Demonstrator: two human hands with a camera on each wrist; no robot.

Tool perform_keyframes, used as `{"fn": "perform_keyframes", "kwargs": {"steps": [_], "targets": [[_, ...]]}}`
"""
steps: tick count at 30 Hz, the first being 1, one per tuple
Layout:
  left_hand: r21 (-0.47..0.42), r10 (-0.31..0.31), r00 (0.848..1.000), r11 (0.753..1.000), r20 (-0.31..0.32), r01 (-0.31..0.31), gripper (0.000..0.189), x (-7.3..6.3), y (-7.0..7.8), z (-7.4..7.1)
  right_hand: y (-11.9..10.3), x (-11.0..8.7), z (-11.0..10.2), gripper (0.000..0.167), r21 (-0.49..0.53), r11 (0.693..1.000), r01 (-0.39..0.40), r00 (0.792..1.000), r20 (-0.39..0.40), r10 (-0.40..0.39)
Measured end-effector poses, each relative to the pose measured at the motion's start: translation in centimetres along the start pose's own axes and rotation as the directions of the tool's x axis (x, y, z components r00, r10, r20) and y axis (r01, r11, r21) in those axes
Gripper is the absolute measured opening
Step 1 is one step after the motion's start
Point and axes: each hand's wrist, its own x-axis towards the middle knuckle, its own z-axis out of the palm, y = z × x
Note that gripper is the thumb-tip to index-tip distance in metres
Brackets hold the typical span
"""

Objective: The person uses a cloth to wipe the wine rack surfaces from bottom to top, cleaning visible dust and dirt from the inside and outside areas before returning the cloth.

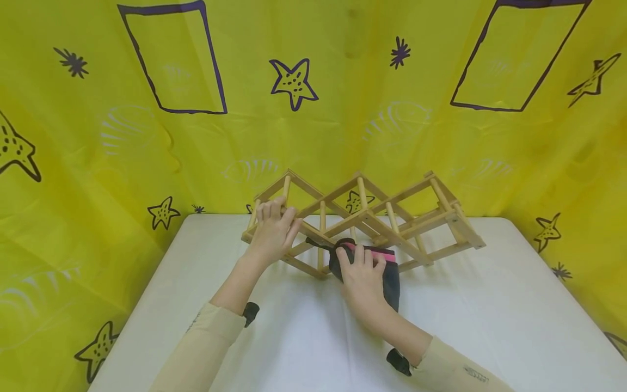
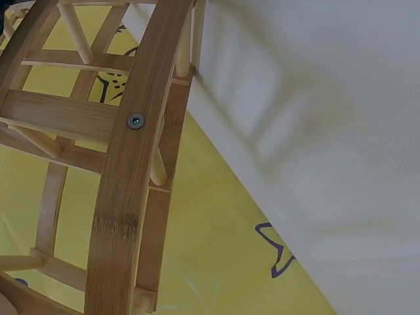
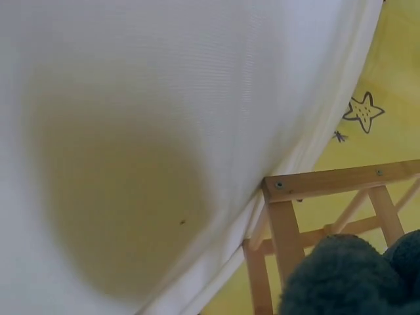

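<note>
A wooden lattice rack (image 1: 364, 218) of crossed slats and round dowels stands on the white table, and its slats fill the left part of the left wrist view. My left hand (image 1: 269, 231) grips the rack near its left end, fingers bent over the upper slat. A dark cloth (image 1: 391, 286) with a pink stripe is held in my right hand (image 1: 362, 280) against the rack's front, near the middle. Part of the cloth hangs below my fingers, and a dark strip reaches left between the slats. Fuzzy dark cloth (image 3: 344, 279) fills the lower right of the right wrist view.
The white-covered table (image 1: 294, 337) spreads under the rack. Behind it and at both sides hangs a yellow curtain (image 1: 338, 136) with starfish drawings. Black straps (image 1: 399, 362) sit at both wrists, by the beige sleeves.
</note>
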Motion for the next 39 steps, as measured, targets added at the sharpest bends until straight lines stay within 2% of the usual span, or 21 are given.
{"fn": "perform_keyframes", "kwargs": {"steps": [7, 18, 24, 30, 39], "targets": [[0.014, 0.015, 1.0, 1.0, 0.001, -0.015, 0.019, 0.1, 0.0, 0.0, 2.2, -1.9, -1.0, 0.056, 0.008, 0.999, 0.032, 0.999, -0.003, -0.032], [0.006, 0.005, 1.0, 1.0, 0.008, -0.005, 0.01, 0.1, 0.0, 0.0, 7.7, -5.4, -2.2, 0.047, -0.02, 1.0, 0.017, 0.993, 0.121, -0.015], [0.009, 0.007, 1.0, 1.0, 0.006, -0.007, 0.012, 0.0, -0.1, 0.1, 10.4, -7.5, -1.9, 0.046, -0.052, 0.999, -0.001, 0.989, 0.149, 0.009], [0.008, 0.016, 1.0, 1.0, -0.007, -0.016, 0.013, 0.0, -0.2, 0.1, 12.7, -9.3, -1.2, 0.041, -0.087, 0.996, 0.018, 0.991, 0.133, -0.006], [-0.001, 0.018, 1.0, 1.0, -0.004, -0.018, 0.01, 0.0, -0.2, 0.0, 14.3, -10.9, 0.1, 0.04, -0.107, 0.994, 0.023, 0.986, 0.167, -0.005]]}}
